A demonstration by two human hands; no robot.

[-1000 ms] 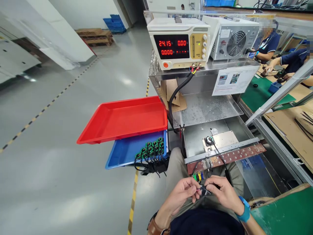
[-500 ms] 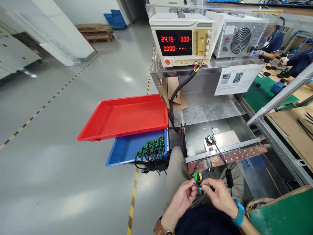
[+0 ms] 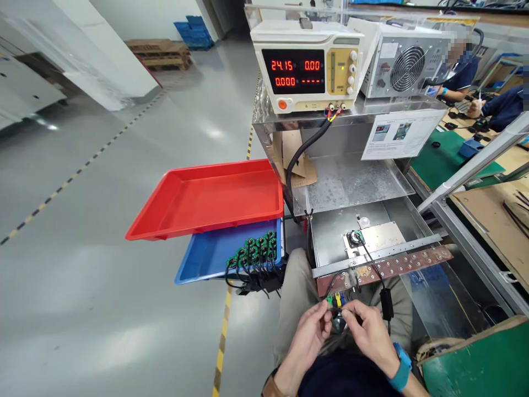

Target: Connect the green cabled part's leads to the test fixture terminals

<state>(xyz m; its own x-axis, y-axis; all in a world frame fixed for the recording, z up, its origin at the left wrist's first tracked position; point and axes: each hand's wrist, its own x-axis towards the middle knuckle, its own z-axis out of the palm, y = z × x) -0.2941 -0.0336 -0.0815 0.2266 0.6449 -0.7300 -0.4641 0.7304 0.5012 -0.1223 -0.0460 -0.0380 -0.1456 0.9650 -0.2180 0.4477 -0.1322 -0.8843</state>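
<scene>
My left hand (image 3: 311, 330) is closed, its thumb and finger pinched on the end of a thin wire just below a group of green, yellow and blue connectors (image 3: 337, 299). Facing it, my right hand (image 3: 368, 330) pinches the same dark thin cable from the right. The fingertips are a short way apart. Above them, a round green circuit board (image 3: 355, 237) sits on a metal plate (image 3: 382, 236) in the metal tray. From this board a black cable runs down to a black inline box (image 3: 387, 304) beside my right hand.
A red tray (image 3: 210, 198) overlaps a blue tray (image 3: 198, 259) holding several green boards with black cables. The power supply (image 3: 308, 69) stands on the metal shelf above. At right are a green mat (image 3: 479, 358) and people working at a bench.
Both hands stay near the connectors and keep their pinches, with only small shifts of the fingers and the wire. The view has moved slightly.
</scene>
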